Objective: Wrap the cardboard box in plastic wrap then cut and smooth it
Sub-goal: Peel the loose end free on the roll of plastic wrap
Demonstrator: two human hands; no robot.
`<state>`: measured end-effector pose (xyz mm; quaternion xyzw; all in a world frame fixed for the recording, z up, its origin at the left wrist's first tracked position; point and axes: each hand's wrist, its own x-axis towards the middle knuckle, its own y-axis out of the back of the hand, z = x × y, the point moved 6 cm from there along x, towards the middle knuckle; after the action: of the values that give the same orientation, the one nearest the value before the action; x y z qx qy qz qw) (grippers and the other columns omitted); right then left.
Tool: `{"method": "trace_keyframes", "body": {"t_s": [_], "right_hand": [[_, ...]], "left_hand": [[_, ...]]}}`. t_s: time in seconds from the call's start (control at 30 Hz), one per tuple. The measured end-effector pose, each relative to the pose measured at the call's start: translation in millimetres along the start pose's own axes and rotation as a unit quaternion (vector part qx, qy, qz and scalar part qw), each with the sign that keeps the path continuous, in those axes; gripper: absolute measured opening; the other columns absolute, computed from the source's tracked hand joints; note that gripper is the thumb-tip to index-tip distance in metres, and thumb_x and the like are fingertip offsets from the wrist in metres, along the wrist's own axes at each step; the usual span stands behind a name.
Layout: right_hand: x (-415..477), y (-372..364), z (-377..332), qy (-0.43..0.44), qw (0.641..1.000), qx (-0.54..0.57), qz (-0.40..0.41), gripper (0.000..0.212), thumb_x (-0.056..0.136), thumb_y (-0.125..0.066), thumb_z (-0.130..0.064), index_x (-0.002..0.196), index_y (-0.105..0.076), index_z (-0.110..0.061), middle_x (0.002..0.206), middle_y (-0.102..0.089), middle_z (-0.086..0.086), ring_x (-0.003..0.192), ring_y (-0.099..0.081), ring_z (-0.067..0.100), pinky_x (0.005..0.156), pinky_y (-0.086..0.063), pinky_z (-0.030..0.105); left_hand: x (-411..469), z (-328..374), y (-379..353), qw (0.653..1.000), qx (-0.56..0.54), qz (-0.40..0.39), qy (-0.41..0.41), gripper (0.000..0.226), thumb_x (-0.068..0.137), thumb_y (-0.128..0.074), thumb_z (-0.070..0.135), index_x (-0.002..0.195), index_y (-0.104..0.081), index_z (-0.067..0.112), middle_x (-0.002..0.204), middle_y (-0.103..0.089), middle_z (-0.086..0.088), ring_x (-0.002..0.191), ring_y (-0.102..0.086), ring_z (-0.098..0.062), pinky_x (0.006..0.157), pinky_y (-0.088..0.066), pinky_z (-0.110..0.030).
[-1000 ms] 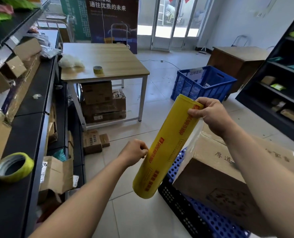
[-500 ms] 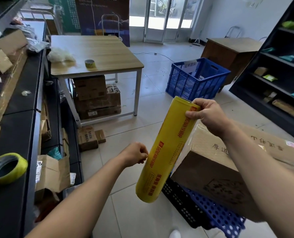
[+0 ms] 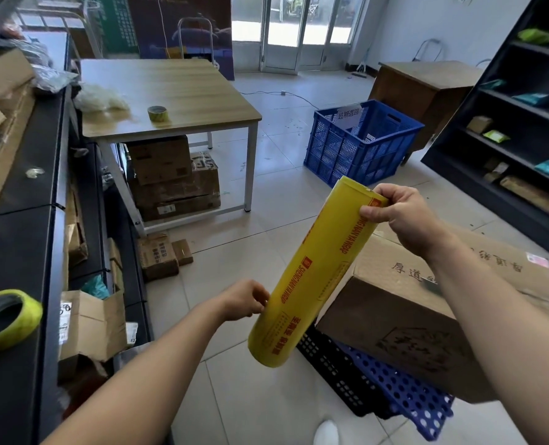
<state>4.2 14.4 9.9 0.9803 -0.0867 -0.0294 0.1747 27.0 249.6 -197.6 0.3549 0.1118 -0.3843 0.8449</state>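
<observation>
A long yellow roll of plastic wrap (image 3: 311, 277) with red lettering hangs tilted in the air, its top end to the right. My right hand (image 3: 401, 216) grips that top end. My left hand (image 3: 244, 300) pinches the roll's left side near its lower end, fingers closed on the film edge. Just right of the roll sits the large cardboard box (image 3: 405, 319), printed with dark characters, resting on stacked blue and black perforated crates (image 3: 392, 396). My right forearm crosses over the box's top.
A black counter (image 3: 19, 194) along the left holds a yellow tape roll (image 3: 6, 316) and boxes. A wooden table (image 3: 170, 94) stands ahead with cartons beneath. A blue crate (image 3: 360, 142) and dark shelving (image 3: 523, 123) lie to the right. Small boxes (image 3: 162, 256) sit on the tiled floor.
The view has shifted slightly downward and toward the box. My left hand has moved right, from a gap beside the roll to touching its side. The right hand keeps its grip.
</observation>
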Motion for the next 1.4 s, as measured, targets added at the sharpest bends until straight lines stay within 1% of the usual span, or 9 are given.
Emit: {"method": "trace_keyframes", "body": {"t_s": [0.07,0.2,0.5,0.67,0.73,0.83,0.97,1.1,1.4], "right_hand": [[2,3,0,-0.003,1.0,0.012,0.016,0.024,0.084,-0.061,0.005,0.067,-0.052,-0.01,0.067,-0.056,0.002,0.07,-0.056,0.016,0.071,-0.046,0.034],[5,4,0,-0.006,1.0,0.016,0.025,0.024,0.085,-0.06,0.003,0.067,-0.052,-0.011,0.069,-0.055,0.003,0.072,-0.055,0.017,0.071,-0.045,0.034],[0,2,9,-0.025,0.999,0.021,0.04,0.023,0.086,-0.059,0.002,0.068,-0.051,-0.01,0.07,-0.053,0.005,0.072,-0.053,0.017,0.071,-0.045,0.033],[0,-9,9,-0.026,0.999,0.022,0.021,0.022,0.086,-0.059,0.002,0.07,-0.052,-0.011,0.071,-0.055,0.003,0.073,-0.055,0.017,0.071,-0.044,0.033],[0,-10,9,-0.028,0.999,0.024,0.021,0.021,0.086,-0.059,0.001,0.071,-0.052,-0.011,0.072,-0.055,0.003,0.074,-0.055,0.017,0.071,-0.044,0.032],[-1,-14,8,-0.026,0.999,0.026,0.014,0.021,0.086,-0.059,0.002,0.071,-0.052,-0.01,0.073,-0.055,0.005,0.075,-0.055,0.018,0.072,-0.044,0.033],[-3,-20,6,-0.02,1.0,0.022,0.01,0.022,0.086,-0.059,0.002,0.07,-0.052,-0.01,0.072,-0.054,0.005,0.074,-0.055,0.018,0.073,-0.046,0.035],[-5,-23,7,-0.015,1.0,0.016,0.006,0.021,0.087,-0.059,0.001,0.07,-0.052,-0.01,0.073,-0.054,0.005,0.075,-0.055,0.019,0.073,-0.046,0.035],[-8,-19,7,-0.008,1.0,0.002,-0.008,0.022,0.086,-0.059,0.001,0.069,-0.052,-0.011,0.073,-0.054,0.006,0.077,-0.054,0.022,0.078,-0.046,0.039]], "left_hand": [[2,-5,3,1.0,0.004,0.029,0.007,0.008,0.087,-0.064,0.013,0.09,-0.071,0.016,0.09,-0.071,-0.006,0.085,-0.068,-0.02,0.079,-0.058,-0.038],[1,-3,3,0.999,0.014,0.044,0.007,0.015,0.087,-0.061,0.012,0.075,-0.065,0.019,0.078,-0.069,-0.005,0.071,-0.066,-0.016,0.075,-0.059,-0.04],[-10,-15,14,0.996,-0.026,0.089,0.011,0.008,0.086,-0.058,0.01,0.079,-0.059,0.014,0.081,-0.061,-0.004,0.073,-0.059,-0.016,0.078,-0.054,-0.04],[-18,-25,27,0.989,-0.059,0.135,0.02,0.006,0.087,-0.059,0.013,0.081,-0.057,0.014,0.09,-0.064,-0.01,0.085,-0.062,-0.029,0.081,-0.053,-0.044],[-21,-24,25,0.987,-0.096,0.127,0.013,0.003,0.088,-0.061,0.016,0.089,-0.058,0.014,0.099,-0.064,-0.011,0.093,-0.062,-0.03,0.078,-0.054,-0.038],[-20,-20,15,0.994,-0.073,0.085,-0.001,0.015,0.089,-0.063,0.017,0.104,-0.063,0.014,0.099,-0.064,-0.001,0.091,-0.062,-0.019,0.076,-0.052,-0.028],[-20,-15,10,0.996,0.005,0.093,-0.009,0.009,0.088,-0.063,0.017,0.088,-0.072,0.016,0.079,-0.066,0.005,0.075,-0.063,-0.012,0.076,-0.055,-0.03],[-21,-15,8,0.994,0.029,0.101,-0.006,0.011,0.09,-0.061,0.018,0.084,-0.07,0.018,0.082,-0.067,0.002,0.079,-0.065,-0.014,0.075,-0.056,-0.032],[-22,-17,7,0.992,0.008,0.127,-0.002,0.009,0.085,-0.059,0.013,0.076,-0.06,0.013,0.072,-0.055,0.0,0.064,-0.05,-0.013,0.06,-0.044,-0.026]]}}
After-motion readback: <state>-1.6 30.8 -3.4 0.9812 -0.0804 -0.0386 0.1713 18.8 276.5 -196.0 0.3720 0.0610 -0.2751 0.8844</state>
